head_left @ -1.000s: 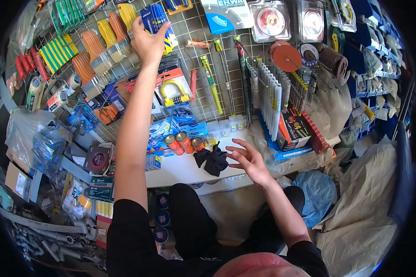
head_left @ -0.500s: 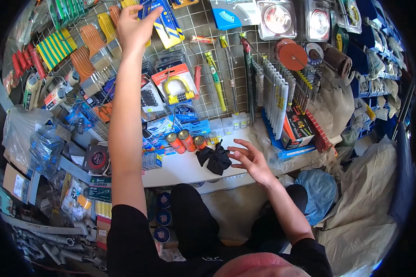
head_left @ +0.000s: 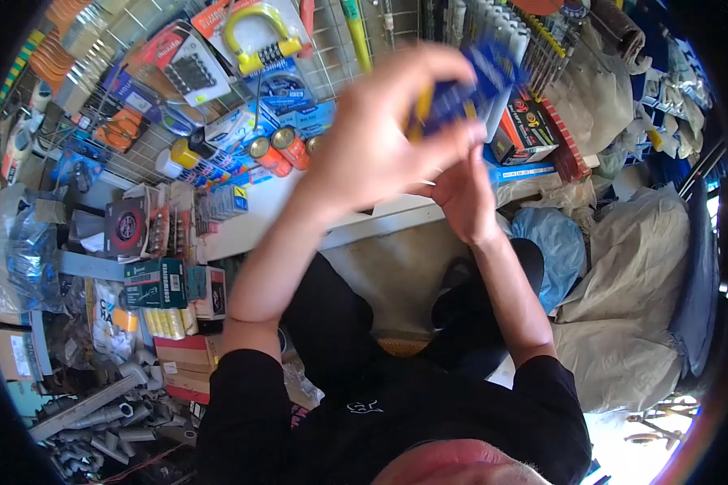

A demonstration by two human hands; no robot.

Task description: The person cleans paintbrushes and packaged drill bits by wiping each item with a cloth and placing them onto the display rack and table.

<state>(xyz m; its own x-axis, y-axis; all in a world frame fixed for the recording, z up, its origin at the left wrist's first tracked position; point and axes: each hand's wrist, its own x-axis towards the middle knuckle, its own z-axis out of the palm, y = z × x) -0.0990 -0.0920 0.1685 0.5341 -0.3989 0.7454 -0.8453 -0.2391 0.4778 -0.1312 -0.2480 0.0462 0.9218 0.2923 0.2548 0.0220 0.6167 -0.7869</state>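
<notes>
My left hand (head_left: 372, 133) is raised over the shelf edge, its thumb and fingers closed on a blue and yellow carded pack (head_left: 471, 89). Motion blurs both the hand and the pack, so the print cannot be read. Just below the pack is my right hand (head_left: 467, 198), its fingers pointing up and partly covered by my left hand. It appears open, with nothing seen in it. Whether it touches the pack, I cannot tell. Behind my left forearm, the black bundle on the white shelf (head_left: 408, 212) is almost wholly hidden.
Orange cans (head_left: 271, 158) and spray cans stand at the shelf's back. A yellow lock (head_left: 259, 48) hangs on the wire grid. Boxes, including a green screwdriver box (head_left: 155, 283), are stacked at left. A blue plastic bag (head_left: 548, 250) lies beside my right forearm.
My left hand has come down from the wire grid, bringing the blue and yellow pack. My right hand has risen slightly to meet it. The view has tilted down and closer.
</notes>
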